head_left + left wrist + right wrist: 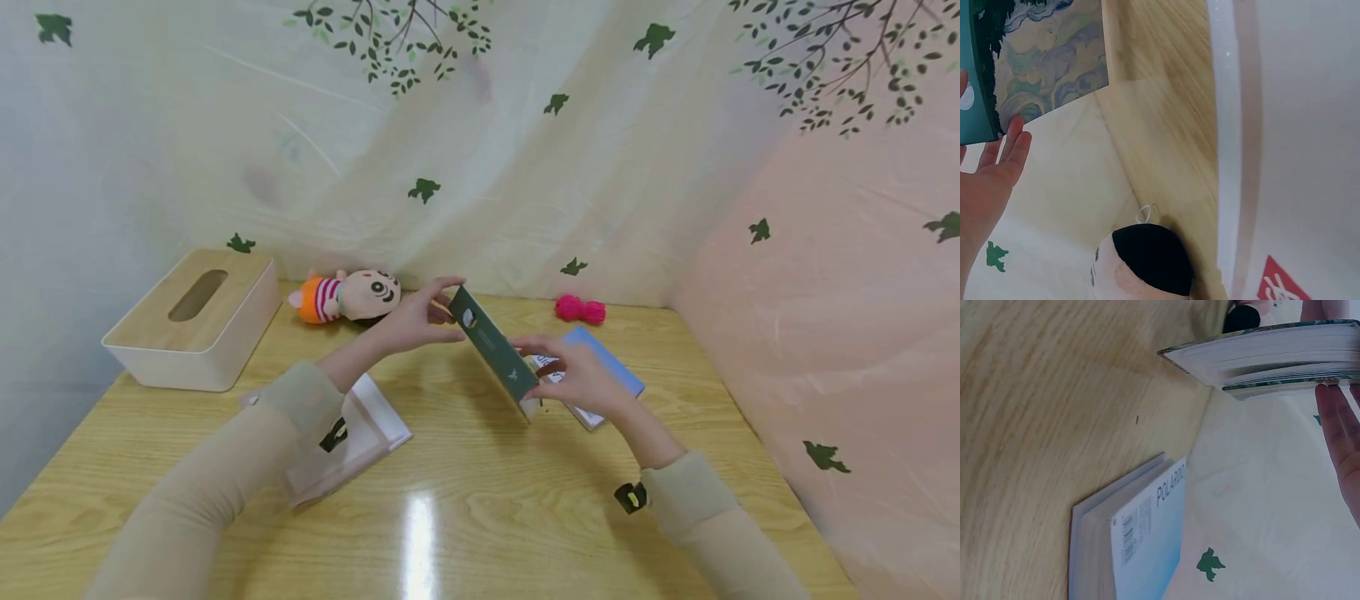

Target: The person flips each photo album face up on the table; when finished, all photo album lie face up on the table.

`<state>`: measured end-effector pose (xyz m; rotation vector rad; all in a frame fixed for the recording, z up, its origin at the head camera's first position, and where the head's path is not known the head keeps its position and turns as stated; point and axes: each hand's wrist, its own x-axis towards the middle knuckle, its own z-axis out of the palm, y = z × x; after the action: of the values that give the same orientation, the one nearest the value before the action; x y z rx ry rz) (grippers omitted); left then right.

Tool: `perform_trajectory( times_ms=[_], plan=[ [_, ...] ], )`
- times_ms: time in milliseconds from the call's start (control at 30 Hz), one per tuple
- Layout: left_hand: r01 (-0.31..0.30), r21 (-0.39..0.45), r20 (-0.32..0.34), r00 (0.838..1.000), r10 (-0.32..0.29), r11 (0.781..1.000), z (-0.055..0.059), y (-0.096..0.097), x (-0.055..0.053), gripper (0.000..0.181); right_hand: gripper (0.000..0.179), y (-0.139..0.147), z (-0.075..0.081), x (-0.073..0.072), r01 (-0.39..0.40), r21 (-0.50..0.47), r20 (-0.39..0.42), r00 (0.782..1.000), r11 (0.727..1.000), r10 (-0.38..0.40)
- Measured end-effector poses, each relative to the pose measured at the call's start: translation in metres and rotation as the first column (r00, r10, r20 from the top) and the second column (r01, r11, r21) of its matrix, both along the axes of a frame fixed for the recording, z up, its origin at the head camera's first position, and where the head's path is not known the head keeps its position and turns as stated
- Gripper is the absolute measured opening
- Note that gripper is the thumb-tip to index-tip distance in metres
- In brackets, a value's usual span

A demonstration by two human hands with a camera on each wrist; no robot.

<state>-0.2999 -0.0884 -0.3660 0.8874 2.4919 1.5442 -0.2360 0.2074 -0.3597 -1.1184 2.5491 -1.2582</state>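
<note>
A hardcover book point(491, 346) with a dark green spine is held tilted above the table, its spine toward me. My left hand point(420, 321) grips its upper left end, the thumb and fingers on either side. At the lower right end, my right hand point(581, 379) pinches the book between thumb and fingers. The left wrist view shows a swirling painted cover point(1054, 59); in the right wrist view the page edges point(1272, 365) face the camera, slightly parted. Below and behind the right hand lies a blue and white book point(611, 362), partly covered by that hand.
A white flat item point(375, 417) lies under the left forearm. Toward the back left stands a tissue box point(225, 350) with a wooden lid, beside a plush doll point(352, 296). A bright pink object point(580, 309) lies near the back wall. Printed curtains enclose the wooden table point(480, 517).
</note>
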Motion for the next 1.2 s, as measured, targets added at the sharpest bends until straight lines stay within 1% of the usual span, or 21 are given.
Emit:
perform_trajectory(
  times_ms=[133, 300, 433, 533, 667, 700, 800, 900, 967, 1100, 1200],
  plan=[
    [0.013, 0.004, 0.021, 1.0, -0.014, 1.0, -0.005, -0.003, 0.0, 0.08, 0.066, -0.004, -0.006, 0.001, -0.01, -0.014, -0.016, 1.0, 1.0, 0.01],
    [-0.006, 0.007, 0.039, 0.999, 0.005, 1.0, -0.009, -0.007, 0.001, 0.076, 0.067, -0.013, -0.011, 0.003, -0.04, -0.027, -0.029, 0.999, 0.999, 0.039],
    [-0.01, -0.004, 0.07, 0.998, 0.011, 1.0, -0.012, -0.01, 0.001, 0.075, 0.067, -0.018, -0.014, 0.004, -0.028, -0.022, -0.019, 0.999, 0.999, 0.027],
    [-0.012, -0.02, 0.076, 0.997, 0.013, 1.0, -0.014, -0.012, 0.001, 0.073, 0.066, -0.022, -0.011, 0.009, -0.016, -0.009, -0.002, 1.0, 1.0, 0.016],
    [-0.039, -0.049, 0.073, 0.996, 0.042, 0.998, -0.017, -0.013, 0.003, 0.069, 0.065, -0.028, -0.002, 0.018, -0.016, 0.029, 0.01, 1.0, 0.999, 0.016],
    [-0.049, -0.055, 0.073, 0.996, 0.053, 0.997, -0.019, -0.014, 0.004, 0.067, 0.065, -0.028, -0.005, 0.018, -0.023, 0.036, 0.0, 1.0, 0.999, 0.023],
    [-0.086, -0.072, 0.1, 0.991, 0.093, 0.994, -0.021, -0.016, 0.007, 0.059, 0.065, -0.027, -0.016, 0.01, -0.053, 0.055, -0.027, 0.998, 0.997, 0.054],
    [-0.115, -0.111, 0.117, 0.985, 0.127, 0.987, -0.024, -0.017, 0.008, 0.052, 0.067, -0.024, -0.032, 0.001, -0.082, 0.078, -0.078, 0.993, 0.994, 0.088],
    [-0.127, -0.139, 0.121, 0.982, 0.144, 0.982, -0.026, -0.017, 0.009, 0.049, 0.067, -0.025, -0.035, 0.001, -0.086, 0.102, -0.107, 0.99, 0.991, 0.097],
    [-0.131, -0.168, 0.11, 0.982, 0.151, 0.977, -0.03, -0.019, 0.011, 0.047, 0.068, -0.03, -0.041, 0.002, -0.048, 0.163, -0.194, 0.978, 0.985, 0.08],
    [-0.134, -0.187, 0.105, 0.982, 0.155, 0.973, -0.033, -0.021, 0.012, 0.044, 0.069, -0.034, -0.047, 0.002, -0.011, 0.2, -0.215, 0.975, 0.98, 0.055]
  ],
)
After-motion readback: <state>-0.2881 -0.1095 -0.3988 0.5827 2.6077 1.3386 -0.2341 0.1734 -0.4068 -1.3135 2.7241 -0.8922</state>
